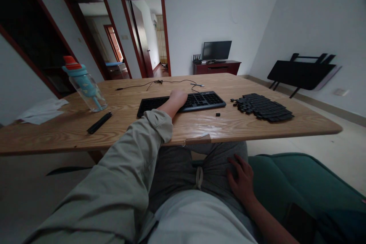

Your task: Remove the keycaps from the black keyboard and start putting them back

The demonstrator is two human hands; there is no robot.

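Observation:
My left hand (pixel 176 100) is over the middle of a black keyboard (pixel 204 100) on the wooden table. Its fingers are curled down and closed against the keys; whatever they grip is hidden behind the hand. In front of the keyboard's right half lies one loose black keycap (pixel 218 114). To the right of the keyboard, many black keycaps (pixel 261 107) are laid out in close rows, with a few stray ones at their left edge. My right hand (pixel 240 177) rests on my thigh below the table edge, fingers spread and holding nothing.
A clear bottle (pixel 87 87) with a red and blue top stands on the wooden table (pixel 183 127) at left. White tissues (pixel 42 110) and a black stick-like object (pixel 99 122) lie near it. A thin cable (pixel 148 82) runs behind the keyboard.

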